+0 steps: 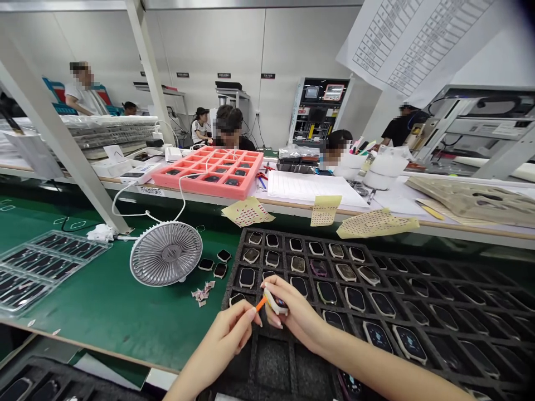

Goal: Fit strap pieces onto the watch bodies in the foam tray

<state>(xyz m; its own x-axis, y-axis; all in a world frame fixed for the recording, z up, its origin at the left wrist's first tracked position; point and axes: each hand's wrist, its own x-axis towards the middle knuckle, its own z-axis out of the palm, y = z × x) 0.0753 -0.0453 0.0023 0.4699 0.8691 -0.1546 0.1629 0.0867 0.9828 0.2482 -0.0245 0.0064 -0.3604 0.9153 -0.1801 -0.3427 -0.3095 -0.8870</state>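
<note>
Smartwatch (276,302) pinched over black foam tray (239,267)

The watch is a rounded-square body with a pale rim and a dark, glossy face, tilted up on one edge. It sits in the right hand (298,314), held between thumb and fingertips with the hand half closed around it, just above the compartments near the tray's left side. The left hand (219,340) pinches a thin orange stick (261,303) between thumb and forefinger, its tip just beside the watch's edge; whether they touch is too small to tell. Many similar watches lie in the tray's square compartments, some pale, others dark. To the left, on the green work mat (104,317), stand a grey desk fan (166,253) and a few loose watches (213,266). Dotted yellow sheets (374,224) lie along the bench edge, with a pink foam tray (207,172) beyond.
</note>
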